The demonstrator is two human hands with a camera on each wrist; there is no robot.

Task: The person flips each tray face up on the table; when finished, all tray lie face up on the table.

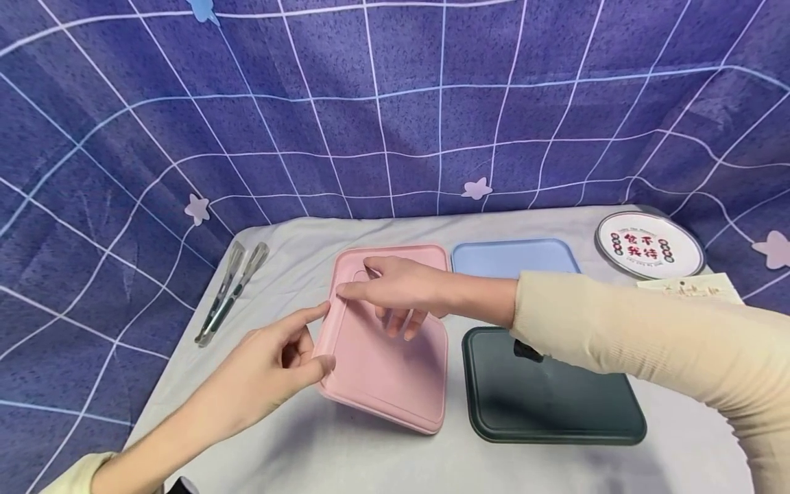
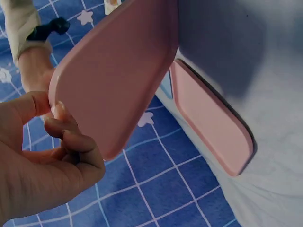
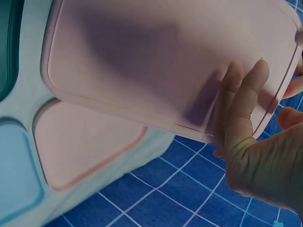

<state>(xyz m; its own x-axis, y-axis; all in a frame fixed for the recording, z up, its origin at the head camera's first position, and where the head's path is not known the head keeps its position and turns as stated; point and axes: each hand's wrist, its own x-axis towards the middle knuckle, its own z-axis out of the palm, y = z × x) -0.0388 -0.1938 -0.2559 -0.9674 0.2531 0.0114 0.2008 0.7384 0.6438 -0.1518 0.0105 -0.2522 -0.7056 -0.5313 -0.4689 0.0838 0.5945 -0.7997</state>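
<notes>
A pink rectangular tray (image 1: 389,370) stands tilted, its left side raised off the cloth. My left hand (image 1: 271,370) holds that raised left edge, thumb and fingers at the rim; the left wrist view shows the fingers (image 2: 78,144) curled there against the underside. My right hand (image 1: 404,291) reaches across to the far left corner, with a fingertip at the rim. In the right wrist view its fingers (image 3: 246,104) extend loosely over the tray's face, casting a shadow. Behind and partly under the tilted tray lies a second pink tray (image 2: 208,111).
A dark green tray (image 1: 555,405) lies to the right and a light blue tray (image 1: 515,256) behind it. Two pairs of tongs (image 1: 231,295) lie at the left. A round white plate with red characters (image 1: 651,243) and a cream card (image 1: 691,287) are at the back right.
</notes>
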